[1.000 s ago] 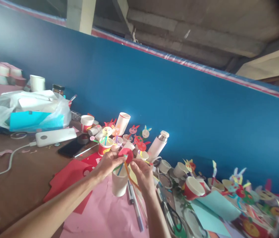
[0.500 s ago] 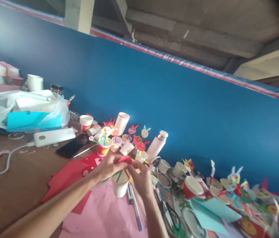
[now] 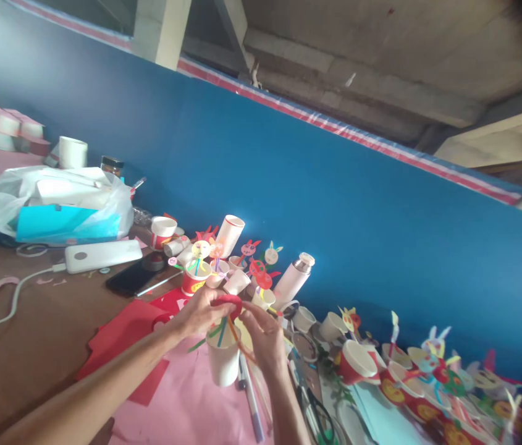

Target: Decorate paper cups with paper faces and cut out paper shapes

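A small rounded piece of red paper (image 3: pixel 231 302) is pinched between the thumb and fingers of my left hand (image 3: pixel 201 314). My right hand (image 3: pixel 264 332) has its fingertips closed at the paper's right edge. Straight below stands a white paper cup (image 3: pixel 223 366), upright on pink paper (image 3: pixel 181 405). Green, blue and orange strips (image 3: pixel 222 332) show between the cup's mouth and the red paper; the orange one reaches out beneath my right hand. How the strips are joined to the paper is hidden by my fingers.
Red paper sheets (image 3: pixel 117 346) lie left of the cup, markers (image 3: pixel 252 402) and black-handled scissors (image 3: pixel 319 414) to the right. Behind are decorated cups (image 3: pixel 196 276) and a thermos (image 3: pixel 294 281). Further left lie a phone (image 3: pixel 135 275) and a white power bank (image 3: pixel 103 254).
The red paper has tilted and shifted slightly left in my fingers. The orange strip now sticks out to the right, and more of the white cup shows below my hands.
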`<state>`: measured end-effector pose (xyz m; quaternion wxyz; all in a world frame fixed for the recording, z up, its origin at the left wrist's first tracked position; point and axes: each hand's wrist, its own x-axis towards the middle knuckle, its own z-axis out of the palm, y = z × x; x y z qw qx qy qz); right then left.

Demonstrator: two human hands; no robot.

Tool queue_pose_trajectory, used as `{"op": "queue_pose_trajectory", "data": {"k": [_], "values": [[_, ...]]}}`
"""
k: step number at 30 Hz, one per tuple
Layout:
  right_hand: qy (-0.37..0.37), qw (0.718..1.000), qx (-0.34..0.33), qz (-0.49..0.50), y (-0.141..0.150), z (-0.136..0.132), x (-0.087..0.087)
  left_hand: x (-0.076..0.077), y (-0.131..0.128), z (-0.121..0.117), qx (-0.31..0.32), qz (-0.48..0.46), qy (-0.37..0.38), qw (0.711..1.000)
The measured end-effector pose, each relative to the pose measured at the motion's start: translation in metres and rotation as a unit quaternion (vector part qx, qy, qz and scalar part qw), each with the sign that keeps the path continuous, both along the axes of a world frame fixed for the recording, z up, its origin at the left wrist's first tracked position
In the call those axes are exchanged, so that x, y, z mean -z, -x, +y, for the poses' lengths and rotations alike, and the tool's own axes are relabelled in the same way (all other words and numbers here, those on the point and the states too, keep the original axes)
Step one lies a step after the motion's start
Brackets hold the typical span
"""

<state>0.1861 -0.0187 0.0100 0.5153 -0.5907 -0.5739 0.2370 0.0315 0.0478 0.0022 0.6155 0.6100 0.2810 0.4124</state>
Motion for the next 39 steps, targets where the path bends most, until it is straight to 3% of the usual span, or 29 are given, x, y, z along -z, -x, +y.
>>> {"op": "queue_pose_trajectory", "data": {"k": [4, 8, 12, 16, 22, 28, 33, 39], "values": [[0.016, 0.999, 0.030, -0.029, -0.030, -0.002, -0.006, -0.002, 0.004, 0.006, -0.043, 0.022, -0.005, 0.999], [0.051, 0.991, 0.050, -0.116, -0.061, -0.023, -0.005, -0.004, 0.010, 0.008, -0.111, 0.009, 0.010, 0.994], [0.102, 0.958, 0.112, -0.242, -0.078, -0.053, 0.016, 0.001, 0.014, 0.015, -0.176, 0.006, 0.043, 0.983], [0.117, 0.948, 0.121, -0.270, -0.081, -0.068, 0.039, 0.015, 0.013, 0.026, -0.208, -0.018, 0.068, 0.976], [0.115, 0.937, 0.105, -0.312, -0.073, -0.063, 0.054, 0.030, 0.015, 0.039, -0.225, -0.057, 0.080, 0.969], [0.127, 0.918, 0.192, -0.322, -0.095, -0.065, 0.055, 0.034, 0.020, 0.044, -0.203, -0.084, 0.090, 0.971], [0.205, 0.877, 0.266, -0.344, -0.122, -0.079, 0.049, 0.044, 0.018, 0.049, -0.181, -0.084, 0.095, 0.975], [0.305, 0.835, 0.251, -0.382, -0.129, -0.090, 0.050, 0.045, 0.017, 0.046, -0.185, -0.082, 0.107, 0.973]]}}
